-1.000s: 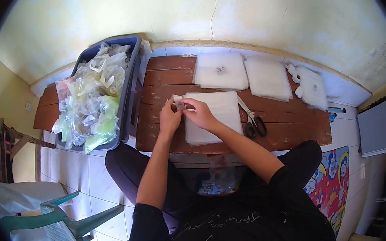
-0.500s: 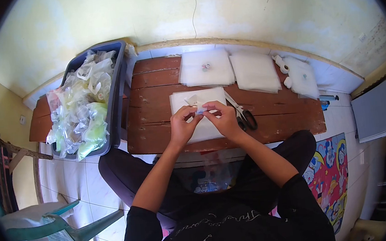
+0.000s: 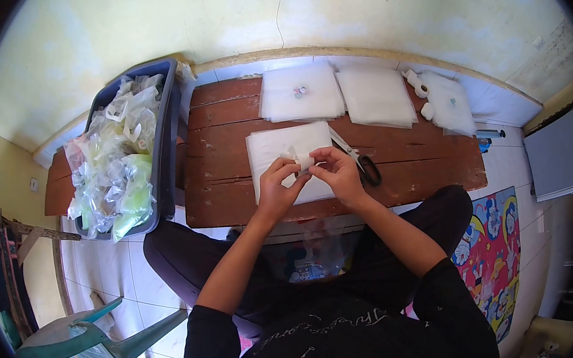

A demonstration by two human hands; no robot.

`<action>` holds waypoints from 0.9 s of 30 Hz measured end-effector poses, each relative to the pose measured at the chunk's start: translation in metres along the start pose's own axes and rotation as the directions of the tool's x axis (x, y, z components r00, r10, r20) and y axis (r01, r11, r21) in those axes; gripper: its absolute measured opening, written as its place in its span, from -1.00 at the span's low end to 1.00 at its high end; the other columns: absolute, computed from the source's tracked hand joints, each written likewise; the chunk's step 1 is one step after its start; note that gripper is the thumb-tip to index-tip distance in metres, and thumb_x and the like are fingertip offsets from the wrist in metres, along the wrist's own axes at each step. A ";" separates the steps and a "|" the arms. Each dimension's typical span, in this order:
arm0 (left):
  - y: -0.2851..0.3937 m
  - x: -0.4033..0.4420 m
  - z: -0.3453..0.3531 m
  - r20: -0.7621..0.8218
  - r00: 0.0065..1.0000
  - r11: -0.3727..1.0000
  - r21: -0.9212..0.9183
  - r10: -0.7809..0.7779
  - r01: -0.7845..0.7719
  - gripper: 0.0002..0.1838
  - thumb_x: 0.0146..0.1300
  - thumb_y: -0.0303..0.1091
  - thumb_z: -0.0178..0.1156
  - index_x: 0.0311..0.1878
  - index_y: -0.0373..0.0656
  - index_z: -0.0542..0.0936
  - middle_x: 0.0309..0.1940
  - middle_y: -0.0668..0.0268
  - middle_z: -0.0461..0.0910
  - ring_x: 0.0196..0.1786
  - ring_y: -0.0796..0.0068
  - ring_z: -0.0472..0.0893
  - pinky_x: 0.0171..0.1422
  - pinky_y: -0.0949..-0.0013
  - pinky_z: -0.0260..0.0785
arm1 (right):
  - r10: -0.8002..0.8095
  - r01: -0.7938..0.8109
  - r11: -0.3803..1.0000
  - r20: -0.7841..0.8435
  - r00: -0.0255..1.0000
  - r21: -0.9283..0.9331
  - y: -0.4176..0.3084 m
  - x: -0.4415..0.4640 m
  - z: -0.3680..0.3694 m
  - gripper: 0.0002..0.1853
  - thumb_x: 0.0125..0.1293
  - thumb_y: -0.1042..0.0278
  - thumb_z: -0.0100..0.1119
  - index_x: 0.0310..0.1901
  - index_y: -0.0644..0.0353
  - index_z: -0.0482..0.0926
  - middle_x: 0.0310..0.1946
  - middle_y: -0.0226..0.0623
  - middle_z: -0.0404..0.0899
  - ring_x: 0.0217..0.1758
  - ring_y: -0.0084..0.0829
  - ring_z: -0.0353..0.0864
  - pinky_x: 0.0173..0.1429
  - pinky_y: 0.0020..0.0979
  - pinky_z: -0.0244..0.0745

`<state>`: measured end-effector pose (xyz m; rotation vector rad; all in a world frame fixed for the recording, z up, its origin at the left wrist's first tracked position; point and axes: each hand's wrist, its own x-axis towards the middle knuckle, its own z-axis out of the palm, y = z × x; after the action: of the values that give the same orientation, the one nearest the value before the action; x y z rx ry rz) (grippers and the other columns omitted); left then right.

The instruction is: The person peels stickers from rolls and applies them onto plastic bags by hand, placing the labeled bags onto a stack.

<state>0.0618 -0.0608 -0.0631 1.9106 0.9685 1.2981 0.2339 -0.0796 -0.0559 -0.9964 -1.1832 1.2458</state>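
Note:
Between both hands, over a stack of clear plastic sheets [image 3: 269,146], is a small white roll [image 3: 305,161] with a loose pale strip. My left hand [image 3: 280,185] pinches its left side between thumb and fingers. Thumb and curled fingers of my right hand [image 3: 338,172] close on its right side. Any print on the roll is too small to read. Scissors with black handles [image 3: 370,169] lie just right of my right hand, blades pointing toward the wall and partly over the stack's edge.
More plastic stacks lie along the back of the brown wooden table [image 3: 220,137]: one stack with a small round sticker [image 3: 301,91], a plain stack [image 3: 379,97] and a right stack [image 3: 449,108]. White rolls [image 3: 417,83] sit between. A dark tub [image 3: 169,121] of plastic bags stands left.
My hands have turned the small roll, so more of its white side shows. The fingers of my right hand have shifted over it. The whole view has tilted slightly.

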 end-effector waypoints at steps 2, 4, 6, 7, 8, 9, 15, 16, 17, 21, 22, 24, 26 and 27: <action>-0.006 -0.002 0.003 0.014 1.000 1.000 -0.021 -0.018 0.019 -0.78 0.04 -0.54 0.45 -0.26 -0.33 0.63 -0.32 0.27 0.58 -0.26 0.51 0.60 -0.19 0.45 0.48 | -0.034 0.032 0.995 -0.015 0.999 -0.099 -0.004 0.000 0.000 -0.74 0.22 0.61 0.29 -0.05 0.33 0.56 -0.16 -0.33 0.60 -0.15 -0.57 0.58 0.00 -0.51 0.49; -0.006 -0.003 0.004 0.045 0.997 0.990 -0.125 -0.067 0.072 -0.80 0.07 -0.57 0.44 -0.24 -0.35 0.63 -0.25 0.27 0.55 -0.18 0.53 0.61 -0.05 0.46 0.55 | -0.059 0.054 0.988 -0.029 0.998 -0.141 -0.002 0.000 -0.001 -0.76 0.21 0.61 0.30 -0.08 0.33 0.57 -0.18 -0.35 0.61 -0.16 -0.58 0.58 -0.01 -0.51 0.49; -0.007 -0.005 0.005 0.049 0.995 0.987 -0.134 -0.086 0.092 -0.79 0.07 -0.57 0.43 -0.23 -0.36 0.63 -0.23 0.27 0.53 -0.15 0.52 0.61 0.01 0.45 0.56 | -0.084 0.074 0.980 -0.044 0.996 -0.183 -0.002 0.000 -0.002 -0.78 0.20 0.61 0.30 -0.10 0.33 0.59 -0.20 -0.36 0.61 -0.17 -0.58 0.57 -0.02 -0.51 0.49; -0.008 -0.005 0.006 0.053 0.993 0.984 -0.144 -0.102 0.108 -0.79 0.08 -0.58 0.42 -0.22 -0.38 0.62 -0.21 0.28 0.52 -0.12 0.51 0.62 0.06 0.44 0.57 | -0.087 0.076 0.971 -0.039 0.995 -0.228 -0.003 0.000 -0.002 -0.79 0.21 0.61 0.31 -0.11 0.33 0.59 -0.22 -0.37 0.62 -0.17 -0.58 0.58 -0.02 -0.52 0.50; -0.010 -0.005 0.007 0.054 0.993 0.984 -0.144 -0.102 0.108 -0.79 0.08 -0.58 0.42 -0.22 -0.38 0.62 -0.21 0.28 0.52 -0.12 0.51 0.62 0.06 0.44 0.57 | -0.091 0.079 0.959 -0.034 0.995 -0.273 -0.005 -0.001 -0.003 -0.80 0.21 0.61 0.31 -0.12 0.32 0.60 -0.25 -0.37 0.62 -0.18 -0.59 0.59 -0.03 -0.53 0.50; -0.011 -0.005 0.007 0.067 0.990 0.971 -0.195 -0.124 0.135 -0.79 0.10 -0.59 0.40 -0.20 -0.38 0.62 -0.19 0.27 0.50 -0.09 0.50 0.62 0.08 0.43 0.57 | -0.092 0.079 0.959 -0.035 0.995 -0.273 -0.007 -0.001 -0.002 -0.80 0.21 0.61 0.31 -0.12 0.32 0.60 -0.25 -0.37 0.62 -0.18 -0.59 0.59 -0.03 -0.53 0.50; -0.011 -0.007 0.010 0.094 0.968 0.893 -0.375 -0.231 0.250 -0.78 0.15 -0.57 0.37 -0.15 -0.40 0.59 -0.09 0.26 0.45 -0.02 0.46 0.61 0.10 0.43 0.57 | -0.012 0.008 0.999 -0.079 0.997 -0.053 -0.015 -0.004 0.004 -0.84 0.24 0.61 0.28 -0.14 0.33 0.61 -0.27 -0.37 0.64 -0.18 -0.61 0.61 -0.05 -0.56 0.52; -0.010 -0.006 0.010 0.079 0.967 0.878 -0.406 -0.242 0.253 -0.76 0.14 -0.53 0.39 -0.16 -0.41 0.58 -0.08 0.25 0.47 -0.03 0.46 0.61 0.07 0.44 0.58 | -0.007 0.003 0.999 -0.084 0.996 -0.055 -0.014 -0.004 0.003 -0.86 0.25 0.61 0.28 -0.15 0.34 0.61 -0.27 -0.38 0.64 -0.19 -0.61 0.61 -0.06 -0.57 0.52; -0.008 -0.005 0.010 0.079 0.967 0.878 -0.407 -0.242 0.254 -0.76 0.14 -0.53 0.39 -0.16 -0.41 0.58 -0.08 0.25 0.47 -0.03 0.46 0.61 0.07 0.44 0.58 | -0.002 -0.003 0.998 -0.089 0.996 -0.056 -0.013 -0.004 0.003 -0.87 0.25 0.61 0.28 -0.17 0.35 0.62 -0.28 -0.38 0.64 -0.19 -0.62 0.61 -0.06 -0.57 0.52; -0.005 -0.004 0.007 0.162 0.951 0.796 -0.521 -0.262 0.308 -0.76 0.18 -0.55 0.36 -0.11 -0.42 0.59 -0.07 0.26 0.48 0.01 0.43 0.62 0.12 0.44 0.55 | 0.008 -0.013 0.999 -0.107 0.994 -0.049 -0.014 -0.003 0.001 -0.89 0.26 0.60 0.28 -0.18 0.35 0.63 -0.28 -0.38 0.65 -0.19 -0.62 0.61 -0.07 -0.57 0.52; -0.005 -0.004 0.006 0.222 0.936 0.758 -0.549 -0.273 0.352 -0.76 0.19 -0.56 0.35 -0.09 -0.42 0.59 -0.06 0.25 0.49 0.01 0.43 0.62 0.14 0.43 0.54 | 0.001 -0.009 0.998 -0.117 0.993 -0.063 -0.014 -0.003 0.001 -0.89 0.26 0.59 0.28 -0.17 0.35 0.64 -0.27 -0.37 0.65 -0.19 -0.62 0.61 -0.08 -0.57 0.53; -0.008 -0.005 0.006 0.245 0.923 0.738 -0.554 -0.297 0.385 -0.76 0.19 -0.57 0.33 -0.08 -0.42 0.60 -0.06 0.25 0.50 0.02 0.42 0.62 0.17 0.42 0.52 | -0.005 -0.005 0.997 -0.126 0.992 -0.077 -0.013 -0.001 0.000 -0.88 0.26 0.58 0.27 -0.17 0.35 0.65 -0.27 -0.36 0.66 -0.20 -0.62 0.61 -0.08 -0.58 0.53; -0.010 -0.007 0.007 0.269 0.908 0.717 -0.559 -0.320 0.418 -0.76 0.20 -0.58 0.32 -0.06 -0.42 0.61 -0.05 0.24 0.51 0.02 0.42 0.62 0.20 0.42 0.51 | 0.009 -0.022 0.994 -0.128 0.992 -0.105 -0.013 0.000 -0.001 -0.88 0.27 0.57 0.27 -0.16 0.36 0.66 -0.27 -0.35 0.67 -0.21 -0.61 0.62 -0.09 -0.57 0.53; -0.009 -0.006 0.008 0.257 0.913 0.705 -0.580 -0.317 0.408 -0.77 0.20 -0.59 0.32 -0.08 -0.42 0.62 -0.04 0.23 0.52 0.03 0.42 0.62 0.20 0.42 0.51 | 0.008 -0.021 0.994 -0.128 0.992 -0.104 -0.012 0.000 -0.001 -0.88 0.27 0.57 0.27 -0.16 0.36 0.66 -0.27 -0.35 0.67 -0.21 -0.61 0.62 -0.09 -0.57 0.53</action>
<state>0.0654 -0.0622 -0.0758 1.1942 0.6749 1.0510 0.2369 -0.0811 -0.0438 -1.1478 -1.1528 1.1228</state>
